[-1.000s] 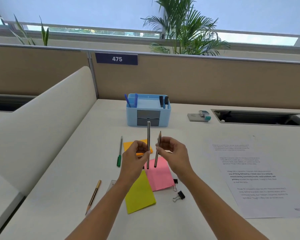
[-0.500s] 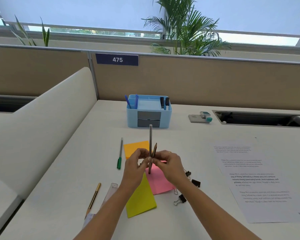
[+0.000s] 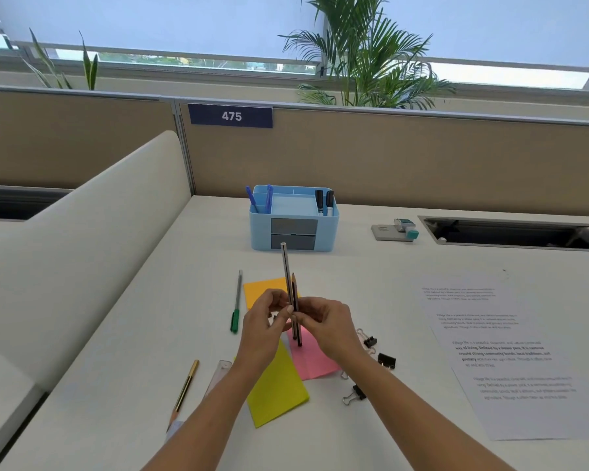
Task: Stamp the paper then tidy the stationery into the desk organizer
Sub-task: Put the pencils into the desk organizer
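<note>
Two thin writing tools stand upright side by side between the hands: a longer grey pencil point(image 3: 285, 270) and a shorter dark pencil with its point up point(image 3: 294, 287). The left hand point(image 3: 264, 326) and the right hand point(image 3: 327, 326) are close together, and the fingers of both pinch the pair at its middle; I judge that the pencils are gathered into one bundle so that they can go into the holder in a single move. The light blue plastic desk organizer point(image 3: 293, 217) stands farther on the white bench point(image 3: 388, 266), straight ahead, with blue pens in its left compartment and black markers in its right one. The way from the hands to it looks free, with only bare bench between. Under the hands lie an orange sticky note point(image 3: 262, 288), a pink sticky note point(image 3: 312, 358) and a yellow-green sticky note point(image 3: 276, 389). A green pen point(image 3: 236, 305) lies to the left, a gold-capped pencil point(image 3: 184, 392) lies nearer on the left, and black binder clips point(image 3: 386, 360) lie near on the right. The printed white paper point(image 3: 510, 351) rests at the right, well apart from the hands, and the small grey and teal stamp point(image 3: 395, 229) sits far right of the organizer. A padded cream divider borders the bench on the left.
</note>
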### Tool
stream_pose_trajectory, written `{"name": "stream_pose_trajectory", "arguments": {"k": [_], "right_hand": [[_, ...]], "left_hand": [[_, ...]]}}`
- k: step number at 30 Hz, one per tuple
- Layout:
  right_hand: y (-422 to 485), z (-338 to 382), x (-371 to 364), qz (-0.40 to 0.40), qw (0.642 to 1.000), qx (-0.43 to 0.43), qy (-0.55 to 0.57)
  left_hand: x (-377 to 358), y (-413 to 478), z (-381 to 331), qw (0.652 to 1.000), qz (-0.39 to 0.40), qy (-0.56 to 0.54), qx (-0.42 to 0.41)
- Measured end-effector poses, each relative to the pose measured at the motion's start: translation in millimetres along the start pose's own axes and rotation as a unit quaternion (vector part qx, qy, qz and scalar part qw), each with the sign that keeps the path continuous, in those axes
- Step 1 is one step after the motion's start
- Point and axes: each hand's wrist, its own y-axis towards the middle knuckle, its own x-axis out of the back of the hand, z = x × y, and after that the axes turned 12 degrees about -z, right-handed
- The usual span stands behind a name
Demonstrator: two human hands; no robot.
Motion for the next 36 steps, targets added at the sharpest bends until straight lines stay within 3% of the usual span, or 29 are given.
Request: {"name": "stream_pose_trajectory", "arguments": {"k": [12,15,21,26,31,36], "right_hand": [[18,7,-3,-0.016,1.000,0.022,0.004],[39,16,-2,-0.032,0.999,0.030,-0.007],[98,44,-8,-0.053,0.997,0.053,-0.019],[161,72,-22,-0.088,0.993,0.071,-0.028],[217,95,-45,-0.103,0.990,0.099,-0.009],[260,104,-65,-0.134,0.980,0.144,-0.016]], "left_hand": [[6,24,-16,1.000,-0.009,0.012,-0.026],[8,52,-24,0.994,-0.036,0.072,-0.072],[5,117,-17,0.938,-0.017,0.324,-0.121],[1,154,-5,0.887,0.013,0.435,-0.155],[-2,167,10,0.852,0.031,0.495,-0.166],[-2,171,22,0.852,-0.002,0.480,-0.209]]}}
